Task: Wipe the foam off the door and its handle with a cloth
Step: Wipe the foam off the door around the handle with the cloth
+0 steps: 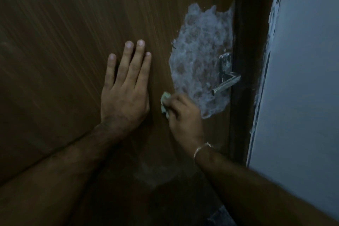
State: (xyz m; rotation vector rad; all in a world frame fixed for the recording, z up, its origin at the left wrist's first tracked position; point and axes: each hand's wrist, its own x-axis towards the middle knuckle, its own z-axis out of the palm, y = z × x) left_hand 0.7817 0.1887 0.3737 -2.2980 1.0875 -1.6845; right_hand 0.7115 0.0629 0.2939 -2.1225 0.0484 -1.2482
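Dim door (73, 24); right hand (183, 113) fingers hide most of cloth (164, 103).

Single head-worn wide-angle view, looking forward and slightly downward at close range, facing the door (73, 24) near its handle (226, 80); both forearms are entering from the lower edge; the wall (302, 79) is bordering the right.

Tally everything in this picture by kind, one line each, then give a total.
Hands: 2, the left hand flat on the door, the right hand holding the cloth
Door: 1
Door handle: 1
Foam patch: 1
Cloth: 1
Bracelet: 1
Door frame: 1
Wall: 1
Total: 9
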